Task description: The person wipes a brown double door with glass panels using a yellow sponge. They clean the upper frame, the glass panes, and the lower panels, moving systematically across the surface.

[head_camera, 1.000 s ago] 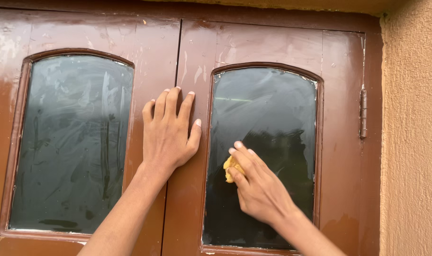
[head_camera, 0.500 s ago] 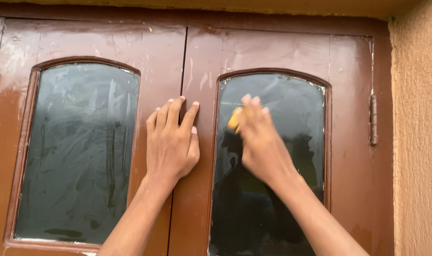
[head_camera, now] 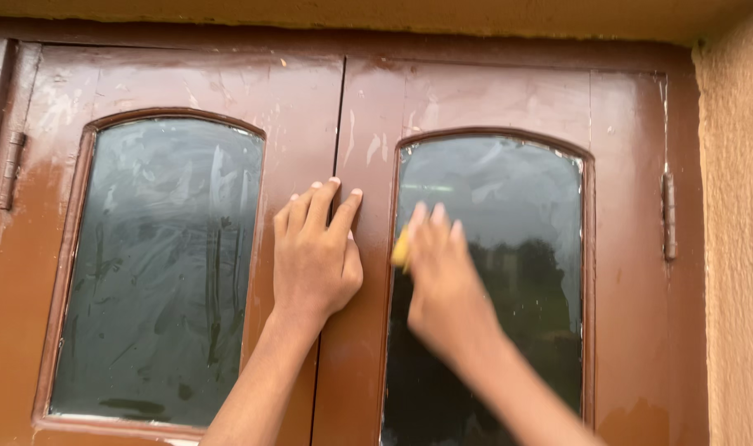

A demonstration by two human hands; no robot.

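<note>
While pressed to brown shutters, two hands at work.
Left hand [head_camera: 314, 252] flat, fingers spread on the middle frame; right hand [head_camera: 442, 281] closed round one yellow cloth [head_camera: 402, 247] against the right of two glass panes [head_camera: 492, 281]; two hinges [head_camera: 669, 216] beyond.

Both hands raised: left hand [head_camera: 316, 252] flat, fingers together; right hand [head_camera: 442, 281] blurred.

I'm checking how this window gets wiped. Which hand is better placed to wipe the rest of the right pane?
Probably the right hand: it is already on the right pane, pressing the yellow cloth to the glass. The left hand lies flat on the brown frame between the panes, with no cloth.
</note>
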